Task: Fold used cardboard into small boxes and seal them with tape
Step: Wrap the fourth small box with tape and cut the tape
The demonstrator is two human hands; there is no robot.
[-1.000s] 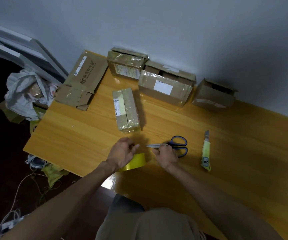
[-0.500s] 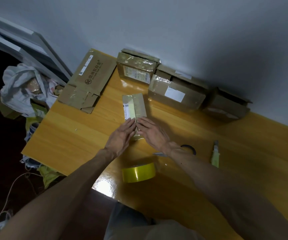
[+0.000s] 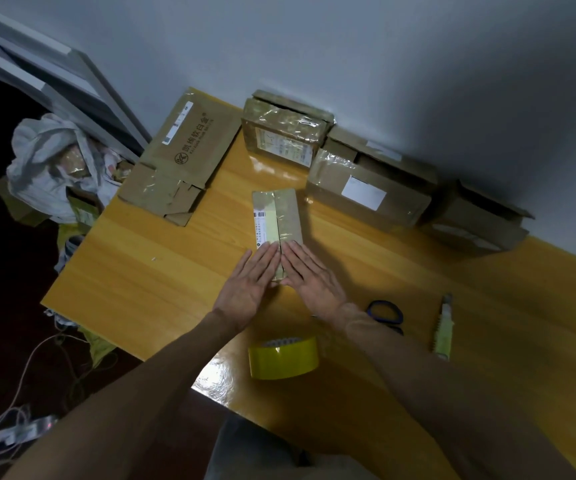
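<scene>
A small taped cardboard box [image 3: 277,216] lies lengthwise in the middle of the wooden table [image 3: 162,271]. My left hand [image 3: 248,282] and my right hand [image 3: 311,278] lie flat side by side on its near end, fingers straight, pressing down on the top. A yellow tape roll [image 3: 283,356] stands on the table just behind my wrists, untouched. Blue-handled scissors [image 3: 385,313] lie partly hidden behind my right forearm.
A flattened cardboard sheet [image 3: 182,157] overhangs the table's far left corner. Three taped boxes [image 3: 285,133] [image 3: 366,188] [image 3: 477,220] line the wall. A green utility knife [image 3: 443,327] lies at the right. A white bag [image 3: 51,164] and cables sit on the floor at the left.
My hands left the tape roll and the scissors, reached forward to the small box and now press flat on its near end. The roll stays standing on the table.
</scene>
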